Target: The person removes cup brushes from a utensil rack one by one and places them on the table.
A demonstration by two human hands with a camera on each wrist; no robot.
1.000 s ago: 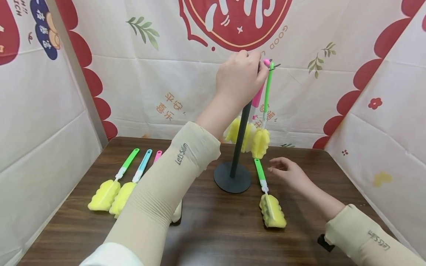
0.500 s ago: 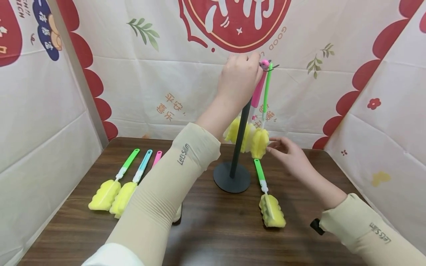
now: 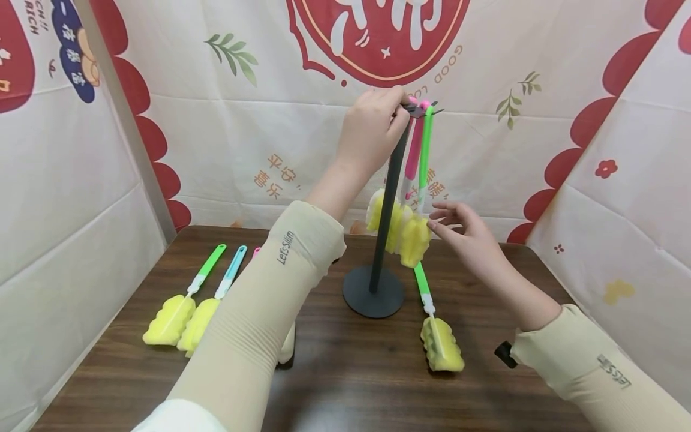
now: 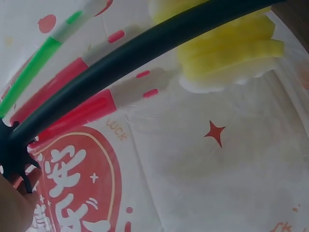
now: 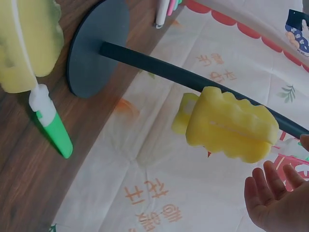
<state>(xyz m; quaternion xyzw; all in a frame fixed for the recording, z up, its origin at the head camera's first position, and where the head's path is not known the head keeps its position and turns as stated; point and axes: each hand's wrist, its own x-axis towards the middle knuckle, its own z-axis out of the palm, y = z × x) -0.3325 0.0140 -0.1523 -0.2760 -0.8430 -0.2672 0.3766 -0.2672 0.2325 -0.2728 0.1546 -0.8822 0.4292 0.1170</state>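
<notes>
A black stand (image 3: 380,246) with a round base stands on the table, leaning a little in the head view. My left hand (image 3: 372,123) grips its hooked top. From the hooks hang several sponge brushes: a green-handled one (image 3: 425,150) in front and pink-handled ones (image 3: 414,150) behind it. In the left wrist view, two pink handles (image 4: 91,108) run alongside the pole (image 4: 120,63). My right hand (image 3: 466,231) is beside the yellow sponge (image 3: 415,240) of the green brush, fingers spread and slightly bent, holding nothing. The right wrist view shows those fingers (image 5: 277,181) near the sponge (image 5: 231,128).
A green-handled sponge brush (image 3: 439,342) lies right of the base. At the left lie another green-handled brush (image 3: 178,309), a blue-handled one (image 3: 232,270) and a pink-handled one, partly hidden by my left sleeve (image 3: 254,312). A printed cloth (image 3: 302,132) surrounds the table.
My right hand has risen from above the table to the hanging sponge. The stand's top, with my left hand on it, has shifted slightly left, and the hanging brushes with it.
</notes>
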